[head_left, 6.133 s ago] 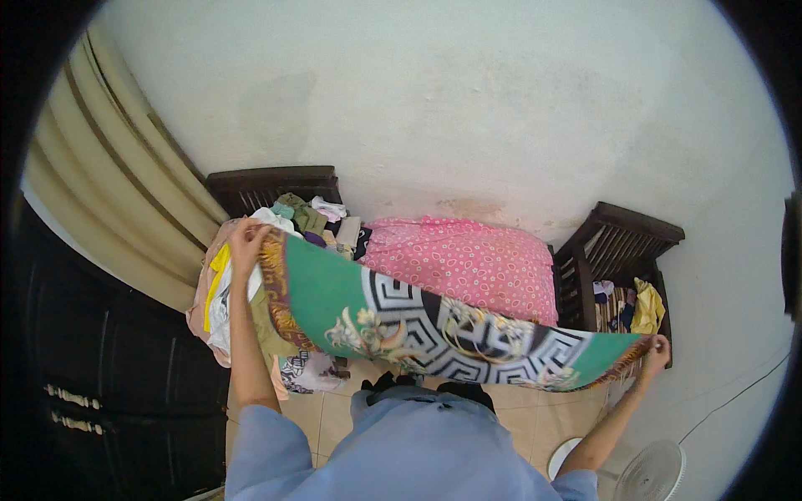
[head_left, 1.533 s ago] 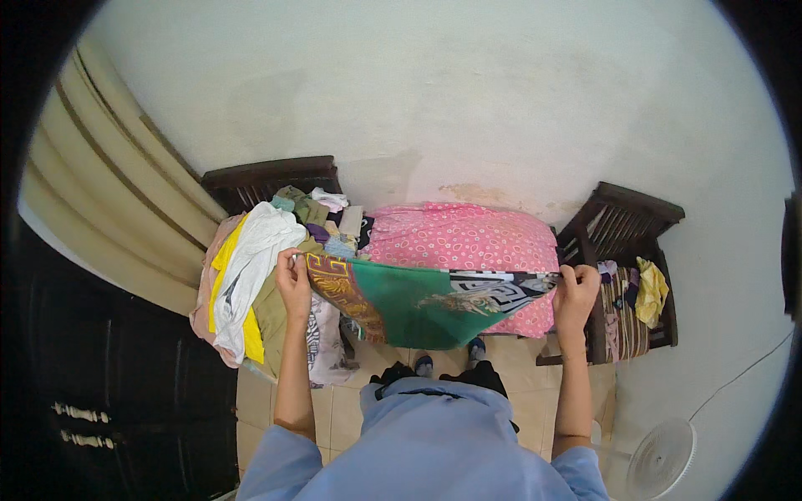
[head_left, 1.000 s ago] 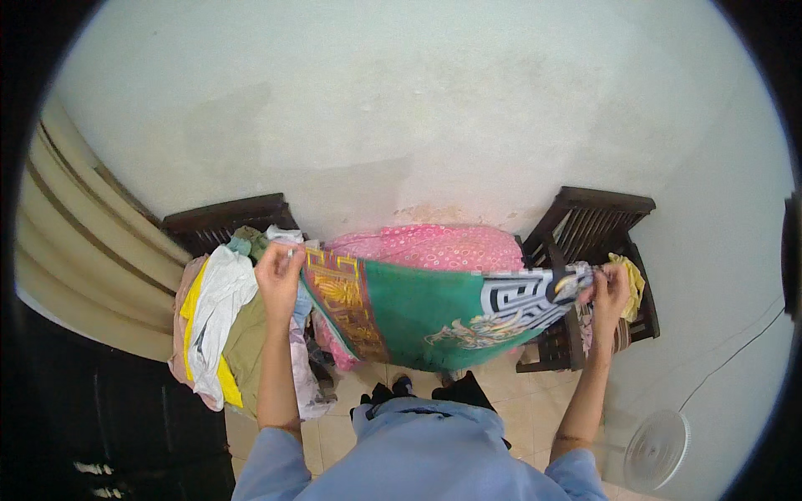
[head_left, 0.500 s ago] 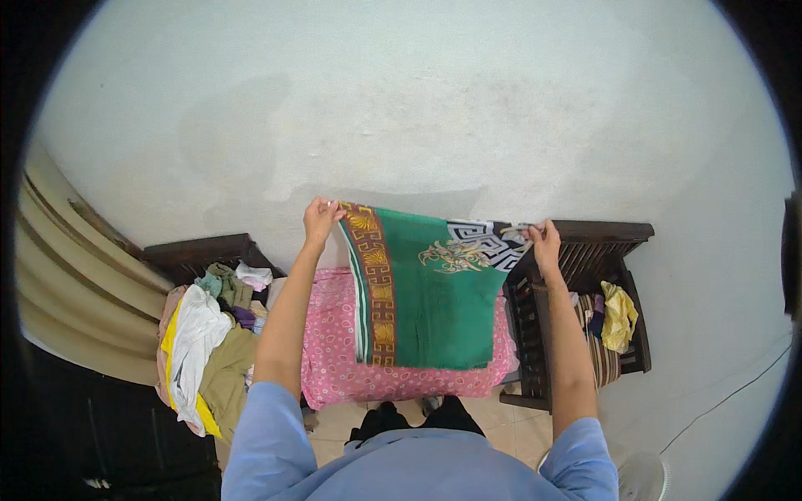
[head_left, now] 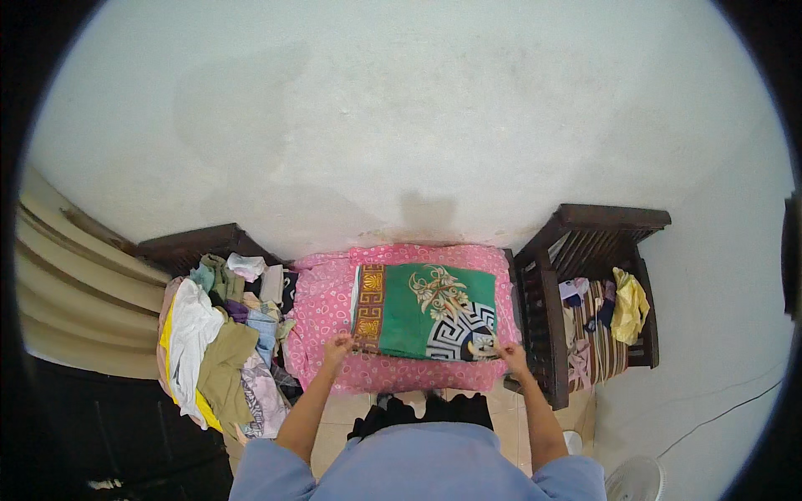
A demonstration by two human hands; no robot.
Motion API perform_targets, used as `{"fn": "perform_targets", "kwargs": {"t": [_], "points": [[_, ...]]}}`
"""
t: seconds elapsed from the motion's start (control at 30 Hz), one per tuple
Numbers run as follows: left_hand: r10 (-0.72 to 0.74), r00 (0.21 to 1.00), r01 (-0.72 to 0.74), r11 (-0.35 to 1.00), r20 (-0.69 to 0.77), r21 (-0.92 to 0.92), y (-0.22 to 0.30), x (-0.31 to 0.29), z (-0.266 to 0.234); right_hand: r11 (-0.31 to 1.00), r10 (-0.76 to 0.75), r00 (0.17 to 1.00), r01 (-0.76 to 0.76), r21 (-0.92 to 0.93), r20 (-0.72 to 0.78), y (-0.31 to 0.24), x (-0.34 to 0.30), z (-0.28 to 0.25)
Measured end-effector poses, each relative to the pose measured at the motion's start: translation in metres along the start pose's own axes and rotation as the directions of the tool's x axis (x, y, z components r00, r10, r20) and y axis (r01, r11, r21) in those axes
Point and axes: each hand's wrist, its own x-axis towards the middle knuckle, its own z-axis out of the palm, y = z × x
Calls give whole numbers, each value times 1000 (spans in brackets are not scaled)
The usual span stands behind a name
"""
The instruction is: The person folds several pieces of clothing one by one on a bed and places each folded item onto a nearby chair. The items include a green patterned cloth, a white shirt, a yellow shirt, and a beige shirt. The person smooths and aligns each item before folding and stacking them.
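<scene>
A green cloth point(head_left: 409, 321) with a brown-and-gold border, a black-and-white key pattern and a floral motif lies folded into a rectangle. It rests flat on the pink patterned bedding point(head_left: 322, 292). My left hand point(head_left: 338, 346) is closed on its near left corner, by the brown-and-gold border. At the near right corner, beside the black-and-white pattern, my right hand point(head_left: 512, 357) pinches the cloth's edge.
On the left sits a heap of clothes point(head_left: 225, 351) in white, olive, yellow and purple. To the right stands a dark wooden chair point(head_left: 543, 309) with a yellow cloth point(head_left: 629, 309) on it. A white fan point(head_left: 637, 480) shows at lower right.
Both hands have come down and nearer to me. The green cloth, held up and hanging before, now lies on the pink bedding, folded shorter, with its floral and key pattern facing up.
</scene>
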Motion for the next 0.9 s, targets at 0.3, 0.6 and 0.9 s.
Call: {"fn": "perform_targets", "kwargs": {"t": [0.3,0.6,0.9], "points": [[-183,973,59,786,140,615,-57,27,-26,960,-21,990,59,-273,140,15,8,3],[152,988,-101,790,-34,605,-4,148,48,938,250,968,-242,247,-1,-7,152,27],[101,953,172,590,-284,789,11,214,95,701,191,972,-233,674,137,-66,229,15]]}}
